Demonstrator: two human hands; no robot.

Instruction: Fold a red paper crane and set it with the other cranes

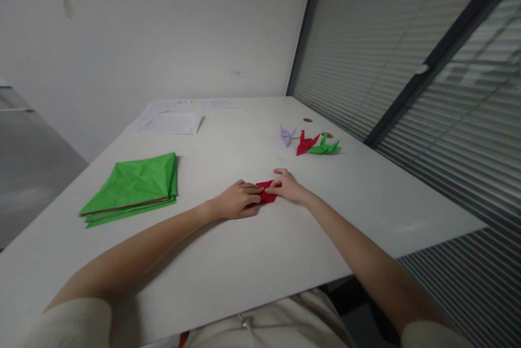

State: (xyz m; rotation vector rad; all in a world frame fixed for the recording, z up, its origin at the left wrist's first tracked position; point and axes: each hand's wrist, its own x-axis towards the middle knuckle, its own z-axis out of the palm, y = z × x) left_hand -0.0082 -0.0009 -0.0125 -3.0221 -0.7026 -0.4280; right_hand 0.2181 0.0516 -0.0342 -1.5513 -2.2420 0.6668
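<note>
A small folded piece of red origami paper (pixel 267 197) lies on the white table in front of me, partly covered by my fingers. My left hand (pixel 239 200) rests over its left part, fingers together and pressing it to the table. From the right, my right hand (pixel 286 185) pinches the paper's upper right part between thumb and fingertips, with one finger raised away. The folds under the left fingers are hidden.
Three folded paper cranes stand further back on the right: a lilac one (pixel 286 135), a red one (pixel 306 143) and a green one (pixel 324 146). At left lies a stack of creased green paper (pixel 140 179). Printed sheets (pixel 169 122) lie at the back left. Blinds (pixel 366 38) border the right side.
</note>
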